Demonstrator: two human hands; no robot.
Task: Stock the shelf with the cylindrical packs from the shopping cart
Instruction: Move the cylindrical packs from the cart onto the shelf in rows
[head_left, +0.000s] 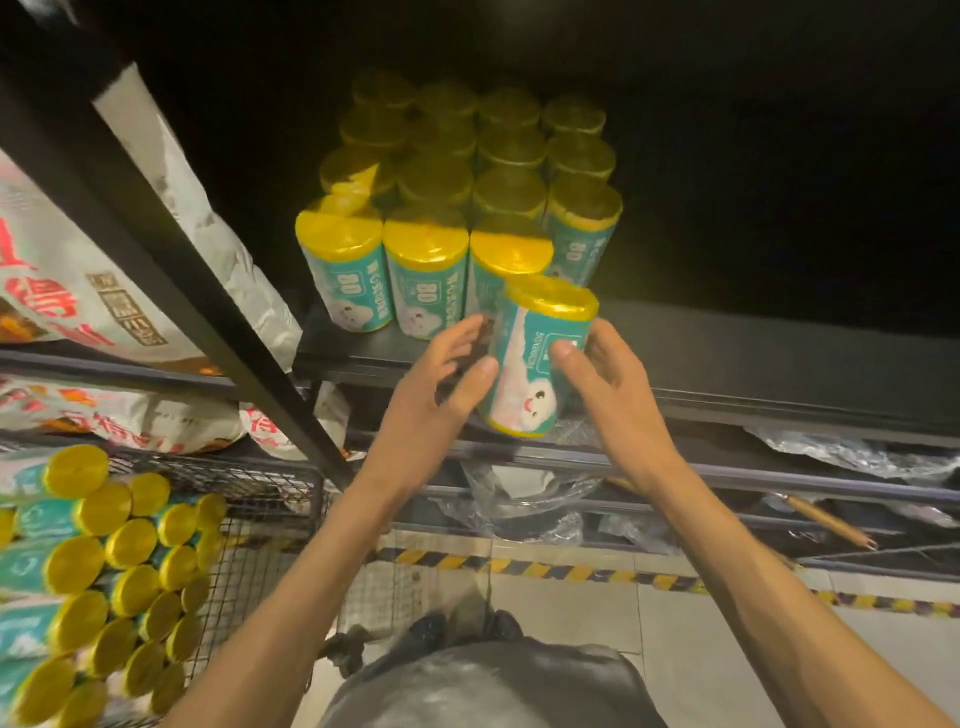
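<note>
A teal cylindrical pack with a yellow top is held upright, slightly tilted, at the front edge of the dark shelf. My right hand grips its right side, thumb across the front. My left hand lies against its left side with fingers nearly straight. Behind it, several like packs stand in rows on the shelf, reaching back into shadow. The wire shopping cart at the lower left holds several more packs lying on their sides.
A black shelf upright slants across the left. Large printed white sacks fill the neighbouring shelves on the left. Clear plastic wrap and a wooden stick lie on the lower shelf. Yellow-black tape marks the floor.
</note>
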